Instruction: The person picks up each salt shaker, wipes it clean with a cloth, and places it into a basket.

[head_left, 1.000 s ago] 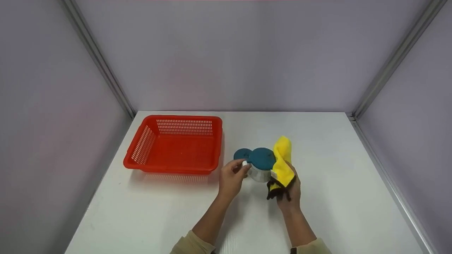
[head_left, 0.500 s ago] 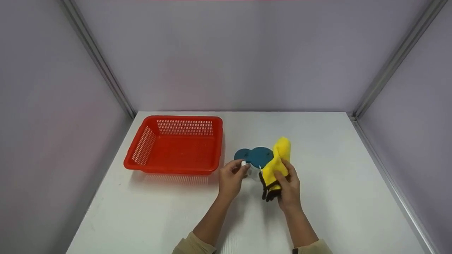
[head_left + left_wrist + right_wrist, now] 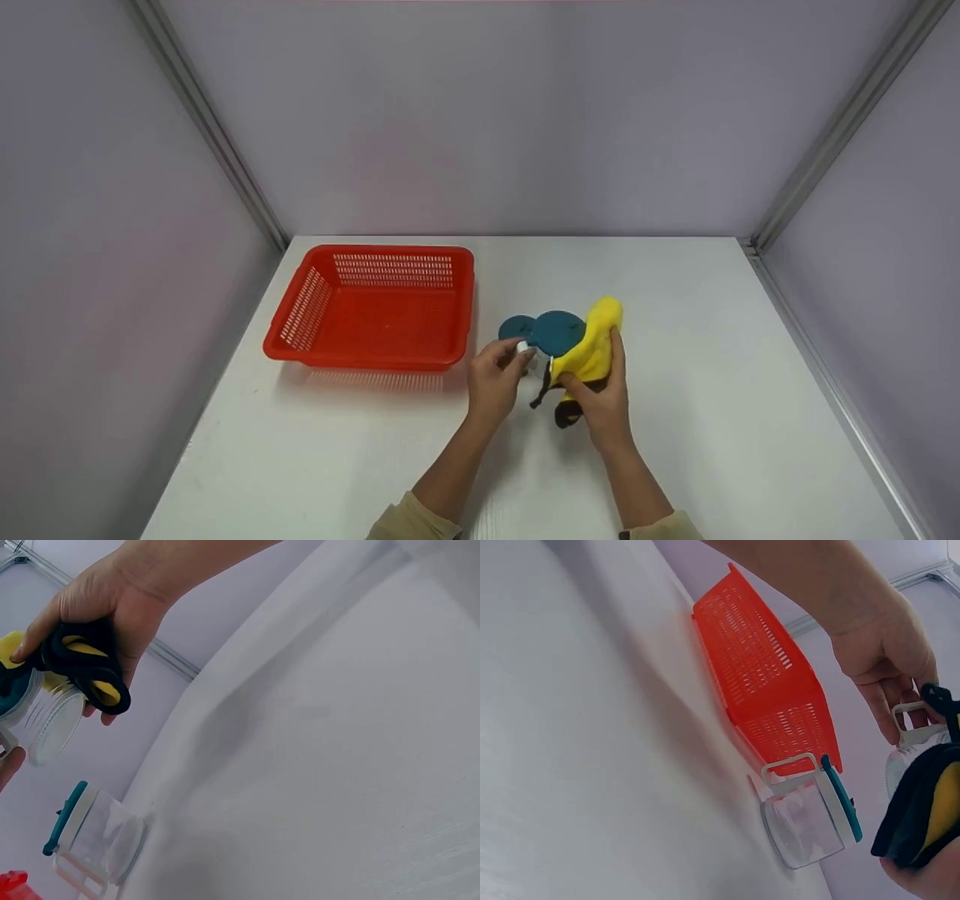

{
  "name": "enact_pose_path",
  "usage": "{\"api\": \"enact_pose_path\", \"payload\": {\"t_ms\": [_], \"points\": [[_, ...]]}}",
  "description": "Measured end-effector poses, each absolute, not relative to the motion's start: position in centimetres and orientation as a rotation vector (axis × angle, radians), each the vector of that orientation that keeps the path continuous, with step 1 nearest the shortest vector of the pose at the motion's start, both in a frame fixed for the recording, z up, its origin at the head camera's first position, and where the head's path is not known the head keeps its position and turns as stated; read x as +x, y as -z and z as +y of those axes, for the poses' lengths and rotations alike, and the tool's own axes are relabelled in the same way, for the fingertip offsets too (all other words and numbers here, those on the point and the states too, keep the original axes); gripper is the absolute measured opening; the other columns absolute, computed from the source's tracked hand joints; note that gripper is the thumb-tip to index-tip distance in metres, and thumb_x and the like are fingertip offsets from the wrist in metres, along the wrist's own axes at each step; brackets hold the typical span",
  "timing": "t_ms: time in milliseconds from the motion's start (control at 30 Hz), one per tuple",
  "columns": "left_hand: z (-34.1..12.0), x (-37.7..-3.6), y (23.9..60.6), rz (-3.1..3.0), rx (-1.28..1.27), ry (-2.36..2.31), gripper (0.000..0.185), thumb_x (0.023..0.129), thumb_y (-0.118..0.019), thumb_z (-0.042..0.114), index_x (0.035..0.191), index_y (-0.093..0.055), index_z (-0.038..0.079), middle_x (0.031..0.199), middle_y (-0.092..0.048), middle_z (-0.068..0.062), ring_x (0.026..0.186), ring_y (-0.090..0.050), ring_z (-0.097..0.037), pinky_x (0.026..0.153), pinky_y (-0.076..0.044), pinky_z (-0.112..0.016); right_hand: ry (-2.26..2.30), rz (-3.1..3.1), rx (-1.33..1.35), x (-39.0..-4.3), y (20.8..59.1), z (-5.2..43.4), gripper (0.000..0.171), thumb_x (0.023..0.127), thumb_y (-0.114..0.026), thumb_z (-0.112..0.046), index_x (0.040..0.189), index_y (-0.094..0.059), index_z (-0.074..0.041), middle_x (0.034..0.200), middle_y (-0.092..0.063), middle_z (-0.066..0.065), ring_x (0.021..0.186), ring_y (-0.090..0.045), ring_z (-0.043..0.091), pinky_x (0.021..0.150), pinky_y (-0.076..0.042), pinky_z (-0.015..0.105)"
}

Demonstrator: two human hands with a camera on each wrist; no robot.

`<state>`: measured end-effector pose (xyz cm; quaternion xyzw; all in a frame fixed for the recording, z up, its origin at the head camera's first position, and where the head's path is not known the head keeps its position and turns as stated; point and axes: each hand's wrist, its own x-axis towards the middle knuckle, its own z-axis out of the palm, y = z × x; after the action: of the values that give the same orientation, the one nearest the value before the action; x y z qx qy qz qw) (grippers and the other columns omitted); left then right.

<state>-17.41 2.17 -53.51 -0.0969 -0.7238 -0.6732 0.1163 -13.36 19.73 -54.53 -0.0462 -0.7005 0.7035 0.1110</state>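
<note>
My left hand [image 3: 493, 381] grips the white handle [image 3: 911, 716] of a clear jar with a teal lid [image 3: 559, 332], held up over the table. A yellow cloth [image 3: 592, 349] with dark edging is in my right hand [image 3: 609, 401], whose thumb and fingers press it round the right side of that jar. The cloth hides much of the jar's body in the head view. A second clear jar [image 3: 105, 832] with a teal lid and white handle stands upright on the table just behind; its lid [image 3: 515, 327] shows left of the held one.
A red plastic basket [image 3: 366, 365] with slotted walls stands on the white table [image 3: 315, 450], left of the jars. Grey-white panels [image 3: 480, 120] enclose the table at the back and on both sides.
My right hand has turned and shifted slightly left, bringing the cloth round the front of the held jar, thumb now in view. My left hand has stayed nearly still on the handle.
</note>
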Motion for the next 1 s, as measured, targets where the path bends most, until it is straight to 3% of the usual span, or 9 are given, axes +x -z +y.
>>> {"api": "enact_pose_path", "payload": {"t_ms": [267,567,800,1000], "points": [[2.22,-17.5,53.53,-2.089,-0.313,1.957,0.021,0.089,-0.073,0.024,0.107,-0.073,0.012,0.087,-0.067,-0.001,0.077,-0.067,-0.012,0.071,-0.06,-0.027,-2.172,-2.03,-0.224,-13.32,54.72,19.56,0.084,0.092,-0.07,-0.026,0.149,-0.014,-0.056,0.139,-0.038,-0.006,0.121,-0.044,0.02,0.108,-0.042,0.033],[1.78,-17.86,53.47,-2.008,-0.372,2.16,0.024,0.088,-0.074,0.026,0.108,-0.072,0.013,0.097,-0.07,-0.005,0.087,-0.071,-0.03,0.076,-0.061,-0.032,-2.455,-1.808,-0.224,-13.42,54.51,19.81,0.082,0.094,-0.066,-0.018,0.152,-0.016,-0.048,0.143,-0.035,0.001,0.126,-0.041,0.026,0.105,-0.046,0.028],[1.46,-18.07,52.89,-2.079,-0.333,2.245,0.027,0.088,-0.075,0.03,0.11,-0.072,0.015,0.102,-0.071,-0.003,0.093,-0.072,-0.022,0.078,-0.061,-0.033,-2.499,-1.73,-0.195,-13.47,54.58,20.39,0.077,0.094,-0.062,-0.009,0.153,-0.022,-0.038,0.139,-0.038,0.004,0.123,-0.041,0.026,0.104,-0.047,0.028],[1.37,-18.34,52.71,-2.114,-0.329,2.17,0.032,0.086,-0.077,0.028,0.114,-0.072,0.014,0.104,-0.072,-0.003,0.088,-0.071,-0.017,0.076,-0.061,-0.03,-2.488,-1.759,-0.185,-13.52,54.69,20.39,0.085,0.088,-0.067,-0.004,0.152,-0.024,-0.04,0.137,-0.04,0.006,0.12,-0.043,0.027,0.102,-0.048,0.03]]}}
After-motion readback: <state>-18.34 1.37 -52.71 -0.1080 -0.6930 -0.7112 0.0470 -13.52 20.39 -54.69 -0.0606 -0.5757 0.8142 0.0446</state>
